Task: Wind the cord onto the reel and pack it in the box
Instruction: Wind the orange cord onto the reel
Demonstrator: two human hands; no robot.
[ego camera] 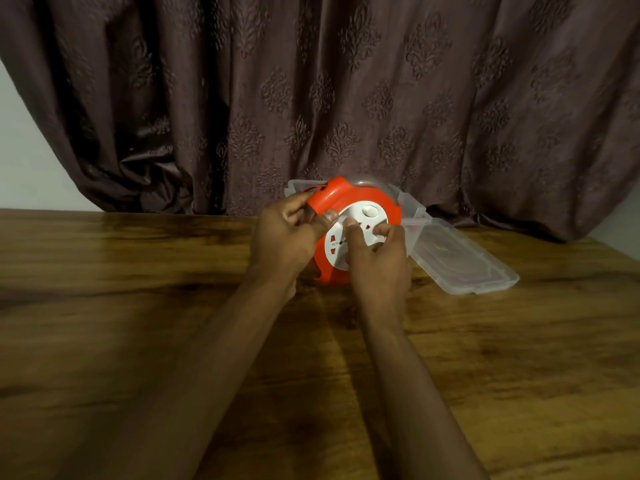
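Note:
An orange cord reel [369, 197] with a white socket face [360, 220] stands tilted on edge on the wooden table, its face toward me. My left hand [287, 237] grips the reel's orange housing at its upper left, thumb on the rim. My right hand [379, 258] holds the white centre disc, fingers pressed on it. Behind the reel stands a clear plastic box [412, 206], mostly hidden by it. The box's clear lid [460, 261] lies flat to the right. No loose cord shows; a thin orange strand sits by my left fingers.
The wooden table [138, 306] stretches wide in front and to the left. A dark patterned curtain [346, 98] hangs along the table's far edge, right behind the box.

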